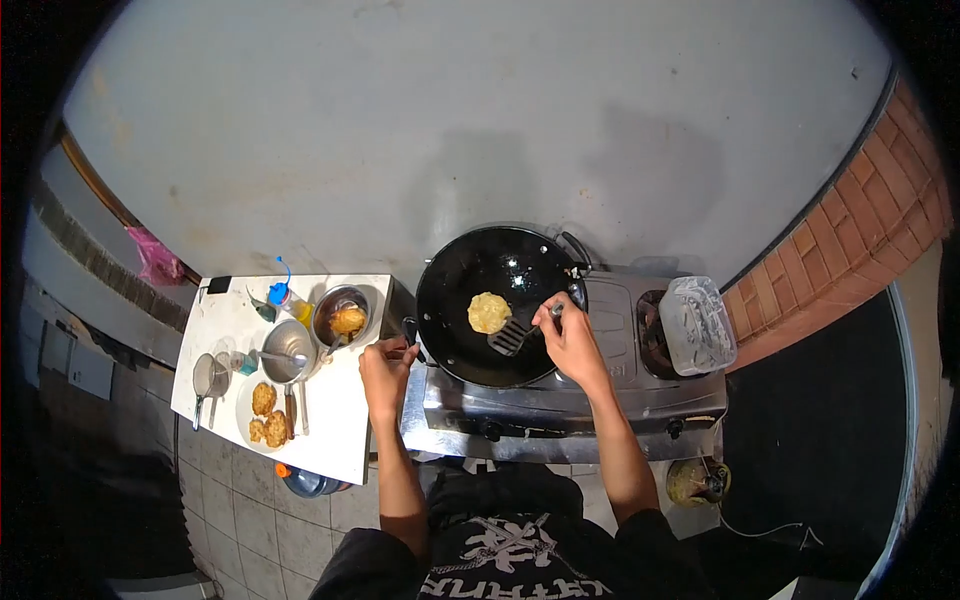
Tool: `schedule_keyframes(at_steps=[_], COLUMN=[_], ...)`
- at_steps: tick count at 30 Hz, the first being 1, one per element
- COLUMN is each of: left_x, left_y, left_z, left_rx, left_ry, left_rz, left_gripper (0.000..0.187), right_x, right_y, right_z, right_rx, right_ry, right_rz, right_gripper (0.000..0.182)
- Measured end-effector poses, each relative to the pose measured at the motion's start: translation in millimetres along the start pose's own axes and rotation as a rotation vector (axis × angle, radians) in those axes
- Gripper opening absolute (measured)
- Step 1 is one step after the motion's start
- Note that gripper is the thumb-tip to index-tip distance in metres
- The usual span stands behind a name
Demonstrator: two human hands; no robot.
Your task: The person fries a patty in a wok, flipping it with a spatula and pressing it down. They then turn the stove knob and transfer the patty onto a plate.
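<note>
A black wok [455, 255] sits on the stove, with a round, pale yellow fritter [487, 313] lying inside it. My right hand [572, 345] grips a slotted spatula [508, 338]; its blade is down in the wok, against the fritter's lower right edge. My left hand [387, 375] is closed at the wok's left side, its fingers around the lower end of the black loop handle [410, 328].
On the white table [335, 430] at left are a plate [246, 420] with browned fritters, a steel bowl [322, 305] holding food, a saucepan [287, 342], a strainer [204, 375] and a blue-capped bottle [285, 296]. A plastic tub [697, 325] rests on the right burner.
</note>
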State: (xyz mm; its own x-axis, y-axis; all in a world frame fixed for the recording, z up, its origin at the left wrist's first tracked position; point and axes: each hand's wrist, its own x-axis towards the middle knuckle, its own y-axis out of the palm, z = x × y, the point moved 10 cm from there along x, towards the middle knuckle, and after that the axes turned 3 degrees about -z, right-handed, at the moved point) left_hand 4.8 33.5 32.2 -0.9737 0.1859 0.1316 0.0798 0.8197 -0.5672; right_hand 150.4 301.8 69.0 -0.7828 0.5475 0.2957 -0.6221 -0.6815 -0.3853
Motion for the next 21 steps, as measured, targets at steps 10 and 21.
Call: schedule_keyframes(at_steps=[10, 21], left_x=[4, 9], left_y=[4, 5], left_z=[3, 10], left_rx=[0.037, 0.032], left_ry=[0.081, 0.063], left_rz=[0.034, 0.051], left_gripper=[0.032, 0.028], right_x=[-13, -12], right_y=[5, -24], right_z=[7, 46], right_rx=[-0.009, -0.094], right_ry=[0.062, -0.157], right_rz=[-0.019, -0.075], right_gripper=[0.012, 0.006])
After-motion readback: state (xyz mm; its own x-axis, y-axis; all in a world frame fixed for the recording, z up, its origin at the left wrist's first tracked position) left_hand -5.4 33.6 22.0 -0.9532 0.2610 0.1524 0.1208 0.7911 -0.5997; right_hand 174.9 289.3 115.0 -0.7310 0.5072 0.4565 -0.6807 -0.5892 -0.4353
